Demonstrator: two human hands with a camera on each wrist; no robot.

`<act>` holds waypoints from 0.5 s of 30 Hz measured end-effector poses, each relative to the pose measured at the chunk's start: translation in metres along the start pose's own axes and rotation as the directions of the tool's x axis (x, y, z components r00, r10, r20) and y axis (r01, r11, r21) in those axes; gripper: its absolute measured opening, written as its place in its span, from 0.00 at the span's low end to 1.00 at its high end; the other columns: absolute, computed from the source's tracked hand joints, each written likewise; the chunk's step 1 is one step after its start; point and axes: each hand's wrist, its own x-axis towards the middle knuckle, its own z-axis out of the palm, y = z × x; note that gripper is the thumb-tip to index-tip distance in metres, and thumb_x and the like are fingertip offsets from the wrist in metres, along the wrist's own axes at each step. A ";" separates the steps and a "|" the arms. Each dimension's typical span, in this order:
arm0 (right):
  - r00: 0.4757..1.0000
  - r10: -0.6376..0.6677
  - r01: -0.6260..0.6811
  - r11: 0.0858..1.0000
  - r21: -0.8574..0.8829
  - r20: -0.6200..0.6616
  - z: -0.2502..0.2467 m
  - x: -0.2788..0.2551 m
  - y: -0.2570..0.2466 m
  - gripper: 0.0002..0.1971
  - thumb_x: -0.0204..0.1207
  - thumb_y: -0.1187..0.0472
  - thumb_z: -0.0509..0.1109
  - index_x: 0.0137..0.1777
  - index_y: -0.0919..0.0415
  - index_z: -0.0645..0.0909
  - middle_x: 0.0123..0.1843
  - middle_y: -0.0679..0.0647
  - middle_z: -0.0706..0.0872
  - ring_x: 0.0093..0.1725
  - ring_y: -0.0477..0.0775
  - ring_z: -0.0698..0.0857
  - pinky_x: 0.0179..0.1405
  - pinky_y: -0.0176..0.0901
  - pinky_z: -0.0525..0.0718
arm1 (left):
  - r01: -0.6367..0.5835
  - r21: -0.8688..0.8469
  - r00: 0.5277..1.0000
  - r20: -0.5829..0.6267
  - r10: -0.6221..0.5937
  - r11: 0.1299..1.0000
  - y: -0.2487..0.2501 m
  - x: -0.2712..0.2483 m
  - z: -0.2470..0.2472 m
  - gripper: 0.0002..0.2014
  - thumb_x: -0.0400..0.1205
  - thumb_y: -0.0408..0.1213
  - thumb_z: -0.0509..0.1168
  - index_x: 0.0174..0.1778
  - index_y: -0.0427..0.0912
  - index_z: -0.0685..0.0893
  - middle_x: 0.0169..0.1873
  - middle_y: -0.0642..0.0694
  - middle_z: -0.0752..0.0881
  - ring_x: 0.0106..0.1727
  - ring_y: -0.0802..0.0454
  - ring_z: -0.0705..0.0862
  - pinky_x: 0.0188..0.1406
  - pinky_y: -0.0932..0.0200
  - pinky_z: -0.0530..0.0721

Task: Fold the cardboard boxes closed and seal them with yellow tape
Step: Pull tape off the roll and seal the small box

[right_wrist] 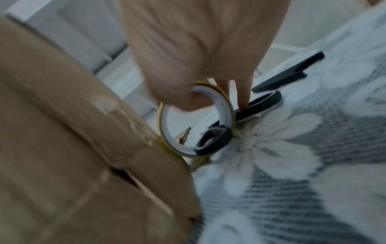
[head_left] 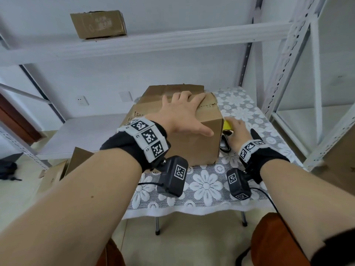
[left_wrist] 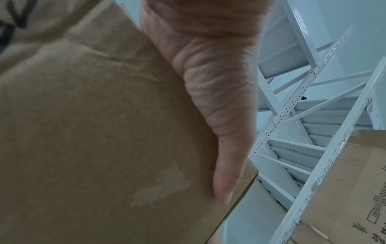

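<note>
A brown cardboard box (head_left: 194, 148) stands on the small table, its top flaps folded down. My left hand (head_left: 182, 114) lies flat on the box top with fingers spread. In the left wrist view the thumb (left_wrist: 225, 165) lies straight along the box's side (left_wrist: 94, 132). Right of the box, my right hand (head_left: 236, 131) reaches down to the yellow tape roll (head_left: 227, 124). The right wrist view shows the tape roll (right_wrist: 224, 105) standing on edge against the box (right_wrist: 73, 132), pinched between thumb and finger. Black scissors (right_wrist: 215, 142) lie touching it.
A white lace flower cloth (head_left: 207, 189) covers the table. White metal shelving (head_left: 284, 73) surrounds it, with a cardboard box (head_left: 98, 24) on the upper shelf. An open carton (head_left: 63, 169) sits on the floor at left, and another carton (left_wrist: 344, 189) stands behind the rack at right.
</note>
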 end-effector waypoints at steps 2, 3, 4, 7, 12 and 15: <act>0.997 0.019 -0.022 0.999 -0.043 -0.078 -0.004 -0.002 0.006 0.30 0.76 0.75 0.59 0.76 0.53 0.70 0.74 0.62 0.71 0.68 0.65 0.76 0.66 0.48 0.74 | 0.002 0.000 1.000 0.002 -0.002 1.000 0.000 0.001 0.000 0.56 0.66 0.74 0.67 0.85 0.60 0.47 0.83 0.44 0.57 0.83 0.42 0.54 0.80 0.28 0.46; 0.992 0.041 -0.043 0.999 -0.014 -0.120 -0.008 -0.004 0.006 0.29 0.76 0.76 0.56 0.75 0.55 0.73 0.73 0.63 0.74 0.69 0.65 0.77 0.67 0.48 0.74 | 0.004 0.001 1.000 0.001 -0.004 1.000 0.000 0.001 0.000 0.56 0.66 0.74 0.67 0.85 0.60 0.47 0.83 0.44 0.57 0.83 0.42 0.54 0.80 0.28 0.47; 0.985 0.077 -0.074 0.997 0.029 -0.151 -0.011 -0.004 0.006 0.27 0.77 0.76 0.55 0.73 0.56 0.76 0.72 0.62 0.77 0.69 0.64 0.77 0.67 0.48 0.74 | 0.006 0.002 1.000 -0.001 -0.006 1.000 0.000 0.001 0.000 0.56 0.66 0.74 0.67 0.85 0.60 0.47 0.83 0.44 0.57 0.83 0.42 0.54 0.80 0.28 0.47; 0.974 0.192 -0.183 0.980 0.078 -0.120 -0.022 -0.003 0.003 0.21 0.77 0.75 0.56 0.65 0.64 0.82 0.66 0.65 0.83 0.63 0.65 0.81 0.58 0.47 0.79 | 0.005 -0.001 1.000 -0.009 -0.005 1.000 0.000 0.001 0.000 0.56 0.65 0.75 0.67 0.85 0.60 0.48 0.82 0.43 0.58 0.83 0.42 0.55 0.80 0.29 0.48; 0.916 0.344 -0.388 0.889 0.242 0.205 -0.039 -0.008 0.002 0.14 0.81 0.67 0.63 0.65 0.70 0.77 0.58 0.65 0.83 0.41 0.57 0.83 0.44 0.49 0.88 | 0.000 -0.026 1.000 -0.025 -0.001 1.000 0.001 -0.003 -0.003 0.56 0.64 0.74 0.69 0.85 0.59 0.51 0.81 0.43 0.61 0.81 0.41 0.59 0.81 0.33 0.52; 0.887 0.373 -0.462 0.708 0.535 0.273 -0.049 -0.014 -0.009 0.15 0.83 0.66 0.61 0.69 0.66 0.72 0.65 0.68 0.81 0.36 0.55 0.83 0.38 0.49 0.88 | -0.008 -0.051 0.999 -0.044 0.005 0.999 0.001 -0.007 -0.009 0.56 0.62 0.71 0.73 0.84 0.58 0.56 0.78 0.43 0.65 0.78 0.40 0.64 0.80 0.38 0.59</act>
